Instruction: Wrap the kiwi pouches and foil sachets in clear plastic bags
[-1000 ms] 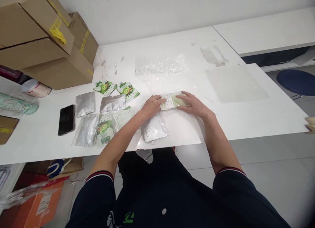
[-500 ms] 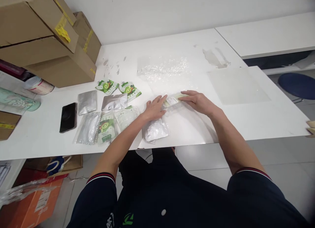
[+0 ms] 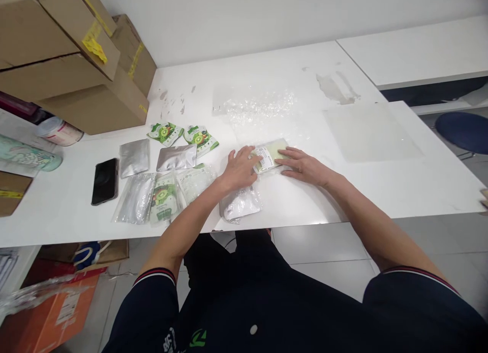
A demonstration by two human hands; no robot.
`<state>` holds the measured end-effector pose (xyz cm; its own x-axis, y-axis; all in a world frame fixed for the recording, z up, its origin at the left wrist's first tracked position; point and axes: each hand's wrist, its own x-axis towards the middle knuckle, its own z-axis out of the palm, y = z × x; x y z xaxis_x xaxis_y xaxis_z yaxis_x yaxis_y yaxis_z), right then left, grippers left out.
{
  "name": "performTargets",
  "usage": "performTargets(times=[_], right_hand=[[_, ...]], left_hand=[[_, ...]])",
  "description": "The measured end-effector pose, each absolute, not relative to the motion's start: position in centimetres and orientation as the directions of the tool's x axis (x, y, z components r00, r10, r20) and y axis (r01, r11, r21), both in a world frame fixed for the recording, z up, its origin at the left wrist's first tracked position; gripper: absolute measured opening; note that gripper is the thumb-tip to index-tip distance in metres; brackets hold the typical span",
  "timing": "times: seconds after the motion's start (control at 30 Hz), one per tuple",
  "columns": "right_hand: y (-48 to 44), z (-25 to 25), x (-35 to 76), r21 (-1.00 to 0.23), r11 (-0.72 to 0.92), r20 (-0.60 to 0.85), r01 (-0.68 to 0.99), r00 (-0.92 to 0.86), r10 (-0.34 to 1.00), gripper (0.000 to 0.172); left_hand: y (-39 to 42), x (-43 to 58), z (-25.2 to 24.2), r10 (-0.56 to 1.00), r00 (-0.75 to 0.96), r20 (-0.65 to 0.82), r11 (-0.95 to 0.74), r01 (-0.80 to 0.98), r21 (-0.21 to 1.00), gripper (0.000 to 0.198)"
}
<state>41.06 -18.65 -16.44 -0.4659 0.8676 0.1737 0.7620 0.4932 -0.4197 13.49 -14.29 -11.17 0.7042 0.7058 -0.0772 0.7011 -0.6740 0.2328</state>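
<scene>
A pale green pouch with a white printed label, in a clear plastic bag [image 3: 271,155], lies on the white table [image 3: 301,200] in front of me. My left hand [image 3: 240,169] rests on its left end with the fingers spread. Across the right end stretch the straight fingers of my right hand [image 3: 305,166], palm down. Just below my left hand lies a silver pouch in clear plastic [image 3: 241,204]. To the left are a bagged pouch with a kiwi print [image 3: 163,198], another clear bag with green print [image 3: 196,182] and a bagged silver pouch [image 3: 135,198].
Two green kiwi pouches [image 3: 165,133] and bare silver pouches [image 3: 134,157] lie farther left, beside a black phone [image 3: 104,181]. Bubble wrap [image 3: 263,106] lies behind my hands, a translucent sheet [image 3: 373,131] to the right. Cardboard boxes [image 3: 95,98] are stacked at the back left.
The bagged pouch has gone from tilted to flatter, with more of its label and green face showing. My right hand has come down, its fingers now laid on the pouch.
</scene>
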Motion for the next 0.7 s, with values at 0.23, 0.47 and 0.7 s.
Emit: performTargets(times=[0.23, 0.47, 0.7], right_hand=[[-18.5, -16.9, 41.1, -0.443, 0.476, 0.199, 0.760, -0.435, 0.878, 0.044], [-18.8, -16.0, 39.8, -0.401, 0.434, 0.196, 0.807, -0.387, 0.901, 0.074], [-21.0, -12.3, 38.4, -0.326, 0.428, 0.206, 0.843, -0.379, 0.902, 0.043]], left_hand=[[-17.5, 16.1, -11.4, 0.566, 0.825, 0.010, -0.808, 0.557, -0.193, 0.024], [-16.6, 16.9, -11.8, 0.535, 0.841, 0.081, -0.818, 0.540, -0.200, 0.035], [-17.0, 12.5, -8.6, 0.617, 0.765, 0.183, -0.785, 0.582, 0.214, 0.025]])
